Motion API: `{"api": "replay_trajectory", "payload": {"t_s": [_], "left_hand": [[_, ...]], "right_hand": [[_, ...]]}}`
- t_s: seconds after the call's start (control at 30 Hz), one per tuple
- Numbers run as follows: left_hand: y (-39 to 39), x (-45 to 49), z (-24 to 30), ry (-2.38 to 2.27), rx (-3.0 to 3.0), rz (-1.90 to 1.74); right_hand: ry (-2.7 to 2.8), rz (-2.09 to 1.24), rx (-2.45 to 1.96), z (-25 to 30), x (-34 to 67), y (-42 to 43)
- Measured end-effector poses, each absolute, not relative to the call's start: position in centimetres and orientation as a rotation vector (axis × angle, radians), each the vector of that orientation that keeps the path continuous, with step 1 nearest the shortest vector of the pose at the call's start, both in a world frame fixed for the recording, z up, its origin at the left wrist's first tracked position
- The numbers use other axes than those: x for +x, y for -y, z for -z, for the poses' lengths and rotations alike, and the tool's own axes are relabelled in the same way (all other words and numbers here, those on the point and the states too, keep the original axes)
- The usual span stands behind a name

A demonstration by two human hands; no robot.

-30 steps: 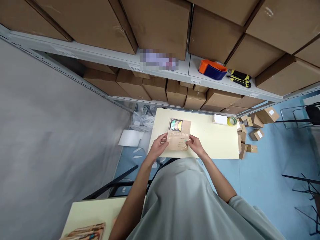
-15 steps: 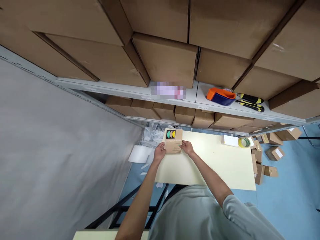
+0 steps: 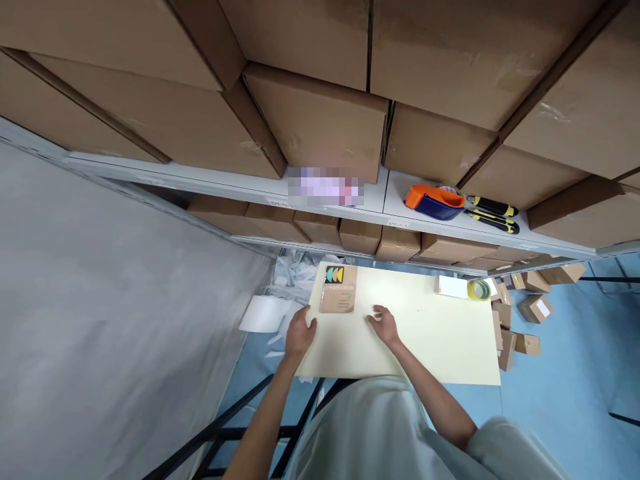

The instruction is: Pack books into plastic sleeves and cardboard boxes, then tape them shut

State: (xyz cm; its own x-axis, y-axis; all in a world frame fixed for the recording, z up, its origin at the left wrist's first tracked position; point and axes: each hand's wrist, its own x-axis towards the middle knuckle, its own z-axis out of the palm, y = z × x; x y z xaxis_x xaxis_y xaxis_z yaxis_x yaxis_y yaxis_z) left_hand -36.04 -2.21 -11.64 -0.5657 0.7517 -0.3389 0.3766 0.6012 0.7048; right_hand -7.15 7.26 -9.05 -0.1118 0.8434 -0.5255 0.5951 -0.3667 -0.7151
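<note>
A brown book (image 3: pixel 338 297) with green, pink and yellow half-circles on a black patch lies flat near the far left corner of the pale yellow table (image 3: pixel 430 347). Just left of the book and nearer to me, my left hand (image 3: pixel 301 332) is open at the table's left edge, thumb apart from the fingers. My right hand (image 3: pixel 385 325) hovers or rests to the right of the book, open with fingers curved and apart. Neither hand touches the book.
A white box (image 3: pixel 451 287) and a tape roll (image 3: pixel 479 289) sit at the table's far right. Above, a shelf (image 3: pixel 373 193) bears cartons, an orange-and-blue tape dispenser (image 3: pixel 434 202) and yellow-black cutters (image 3: pixel 493 221). Small parcels (image 3: pixel 535 308) and crumpled white wrapping (image 3: pixel 293 273) lie beyond the table's ends.
Both hands have let go of the book and drawn apart, back toward me. The book now lies on the table. The view has shifted slightly.
</note>
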Motion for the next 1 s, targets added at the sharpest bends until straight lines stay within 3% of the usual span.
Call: {"api": "replay_trajectory", "payload": {"t_s": [0.13, 0.3, 0.53, 1.0], "left_hand": [[7.7, -37.0, 13.1, -2.334, 1.004, -0.381], [9.6, -36.2, 13.5, -2.283, 0.953, -0.07], [9.3, -35.9, 11.8, -2.374, 0.886, -0.096], [13.3, -35.6, 8.2, -2.325, 0.952, -0.384]], "right_hand": [[1.61, -1.144, -2.174, 9.0, -1.9, -2.6], [1.809, -1.066, -2.384, 9.0, -2.3, 0.2], [2.129, -1.114, -2.305, 8.7, -7.1, 0.3], [2.113, -1.087, -2.181, 8.0, -6.4, 1.6]]}}
